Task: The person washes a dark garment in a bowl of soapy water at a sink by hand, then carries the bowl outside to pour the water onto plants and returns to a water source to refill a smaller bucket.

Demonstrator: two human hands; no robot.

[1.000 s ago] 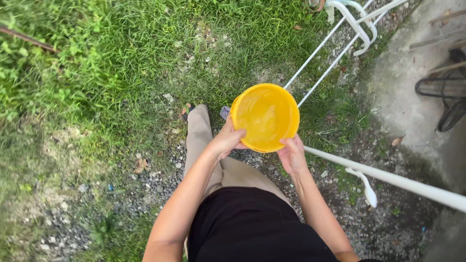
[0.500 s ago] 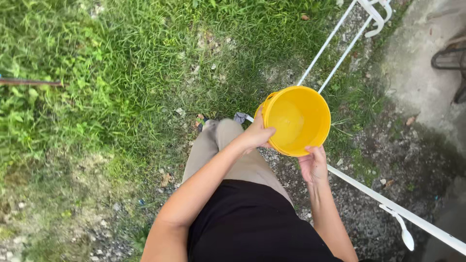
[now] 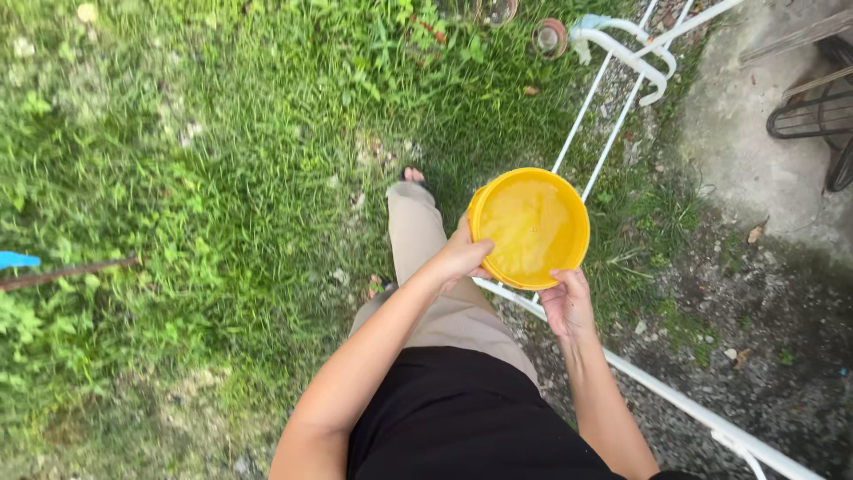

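Note:
A round yellow bowl point(image 3: 530, 228) with water in it is held level in front of my waist. My left hand point(image 3: 461, 256) grips its left rim, thumb over the edge. From below, my right hand point(image 3: 566, 303) holds the near rim. Under the bowl I see my beige trouser leg point(image 3: 416, 233) stepping forward, a dark sandal point(image 3: 410, 176) on the foot, over grass.
A white metal rack frame point(image 3: 613, 129) lies on the ground, running from the top right down to the lower right. Grass covers the left, gravel the lower right, a concrete slab point(image 3: 755, 133) the top right. A stick with a blue end point(image 3: 18, 260) lies far left.
The view has shifted as I walk forward over the grass. The bowl stays in both hands and sits more level, and my leg has stepped ahead.

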